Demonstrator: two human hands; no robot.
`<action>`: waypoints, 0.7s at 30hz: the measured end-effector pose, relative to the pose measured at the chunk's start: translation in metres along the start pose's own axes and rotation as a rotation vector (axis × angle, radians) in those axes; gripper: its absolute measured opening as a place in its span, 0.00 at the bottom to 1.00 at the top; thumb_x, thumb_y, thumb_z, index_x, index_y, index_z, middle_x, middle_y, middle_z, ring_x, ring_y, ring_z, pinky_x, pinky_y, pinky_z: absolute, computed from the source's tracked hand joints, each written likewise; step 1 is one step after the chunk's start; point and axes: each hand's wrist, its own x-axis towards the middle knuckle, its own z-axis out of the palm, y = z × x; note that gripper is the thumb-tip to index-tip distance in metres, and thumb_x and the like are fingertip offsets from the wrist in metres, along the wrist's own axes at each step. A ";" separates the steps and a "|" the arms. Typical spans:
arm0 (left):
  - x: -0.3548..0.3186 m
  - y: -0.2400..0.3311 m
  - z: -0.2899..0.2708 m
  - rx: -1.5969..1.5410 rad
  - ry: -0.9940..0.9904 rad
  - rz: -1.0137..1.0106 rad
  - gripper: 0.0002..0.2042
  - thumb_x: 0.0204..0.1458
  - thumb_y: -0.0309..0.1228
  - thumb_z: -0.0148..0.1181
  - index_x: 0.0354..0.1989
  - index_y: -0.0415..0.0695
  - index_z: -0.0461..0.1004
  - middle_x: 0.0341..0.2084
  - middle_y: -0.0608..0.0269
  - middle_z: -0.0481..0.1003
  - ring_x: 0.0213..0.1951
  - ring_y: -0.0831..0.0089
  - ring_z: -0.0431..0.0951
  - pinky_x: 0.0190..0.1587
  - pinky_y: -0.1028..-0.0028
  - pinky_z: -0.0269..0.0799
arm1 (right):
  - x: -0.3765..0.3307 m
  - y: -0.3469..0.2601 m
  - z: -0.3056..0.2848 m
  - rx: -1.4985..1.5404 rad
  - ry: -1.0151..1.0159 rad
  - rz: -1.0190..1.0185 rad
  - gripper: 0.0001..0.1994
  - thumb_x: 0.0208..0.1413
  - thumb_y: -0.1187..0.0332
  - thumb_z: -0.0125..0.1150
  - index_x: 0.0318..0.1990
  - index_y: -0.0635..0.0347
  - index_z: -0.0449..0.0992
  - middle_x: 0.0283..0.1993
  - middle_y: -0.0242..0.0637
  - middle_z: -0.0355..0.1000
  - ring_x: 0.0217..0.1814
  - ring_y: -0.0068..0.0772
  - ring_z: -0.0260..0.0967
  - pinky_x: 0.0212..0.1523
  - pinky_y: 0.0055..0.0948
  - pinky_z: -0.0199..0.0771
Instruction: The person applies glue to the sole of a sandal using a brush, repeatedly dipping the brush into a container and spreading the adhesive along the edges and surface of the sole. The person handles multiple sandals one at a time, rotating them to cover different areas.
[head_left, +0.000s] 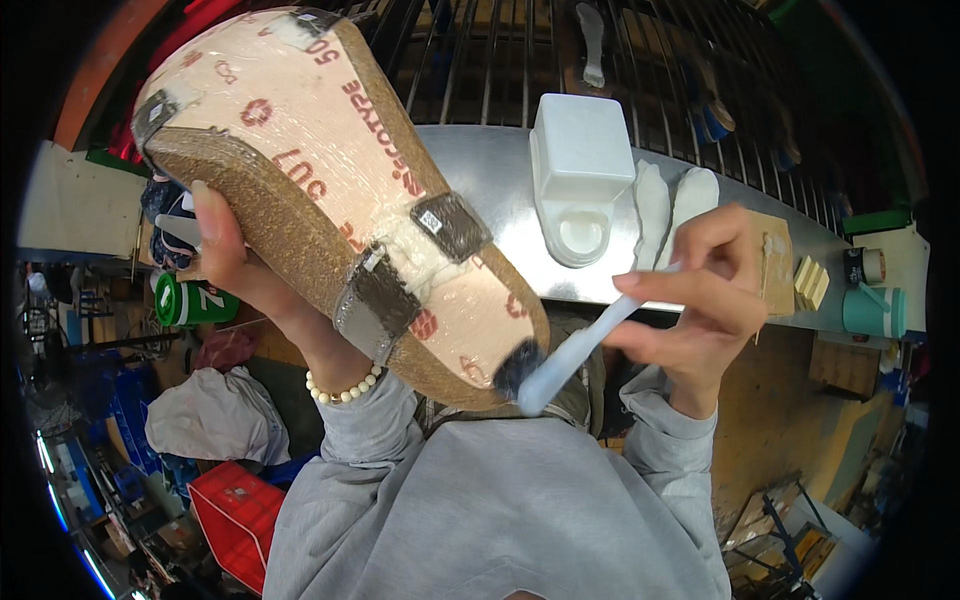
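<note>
My left hand (225, 245) grips the side of a sandal (390, 170), its underside turned up. The sandal has a brown cork edge, a pale printed sole board with a shiny wet-looking coat, and dark strap ends (450, 226) folded onto the board. Only the thumb side of this hand shows; its other fingers are hidden behind the sandal. Between thumb and fingers, my right hand (700, 295) pinches a whitish-handled brush (575, 352). The brush's head rests against the sandal's near end, by a dark patch; I cannot tell whether that patch is bristles.
A white pot with a small round cup (585, 185) stands on the metal table (490, 185), beside two whitish, sole-shaped pieces (650, 215). Behind runs a barred rack (460, 60). A green tub (195, 300) and red crate (235, 520) are left; a teal container (873, 310) is right.
</note>
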 end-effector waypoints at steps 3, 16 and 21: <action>0.003 -0.003 -0.008 -0.081 -0.080 -0.120 0.31 0.62 0.58 0.45 0.61 0.43 0.65 0.51 0.59 0.73 0.50 0.71 0.74 0.54 0.69 0.70 | 0.000 0.002 0.000 0.074 -0.056 -0.051 0.26 0.16 0.54 0.85 0.32 0.47 0.89 0.32 0.23 0.58 0.34 0.24 0.57 0.31 0.23 0.53; 0.004 -0.023 -0.028 -0.176 -0.230 -0.276 0.25 0.65 0.53 0.43 0.54 0.42 0.68 0.45 0.63 0.74 0.46 0.77 0.74 0.50 0.73 0.71 | 0.008 0.008 0.002 0.190 -0.041 -0.040 0.25 0.13 0.55 0.85 0.29 0.46 0.89 0.29 0.22 0.58 0.33 0.24 0.59 0.31 0.23 0.51; -0.002 -0.025 -0.021 -0.140 -0.156 -0.275 0.25 0.66 0.52 0.42 0.52 0.40 0.69 0.43 0.64 0.75 0.43 0.78 0.74 0.47 0.74 0.71 | 0.007 0.010 0.001 0.197 -0.006 -0.039 0.23 0.17 0.54 0.85 0.29 0.45 0.89 0.29 0.22 0.59 0.33 0.24 0.58 0.31 0.23 0.51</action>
